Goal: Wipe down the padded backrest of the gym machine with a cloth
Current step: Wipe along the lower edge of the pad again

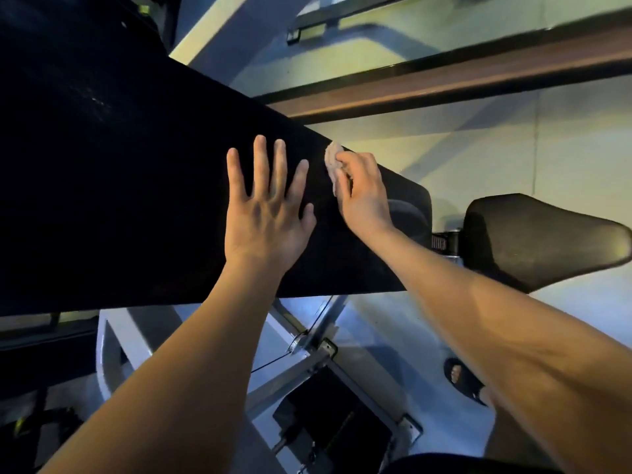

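L hand (pixel 263 213) flat, R (pixel 362 196) round cloth (pixel 332 159)

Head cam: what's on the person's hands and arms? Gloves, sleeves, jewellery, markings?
Left hand and right hand: no gloves, rings or watch visible. Left forearm and right forearm are uncovered to the frame edge, with no sleeves, wristbands or markings in view.

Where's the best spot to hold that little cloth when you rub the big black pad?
Probably by its bunched lower part, coming from the open side facing you, as the right hand grips it: the cloth is small and crumpled, so its free end pokes past the fingers onto the backrest.
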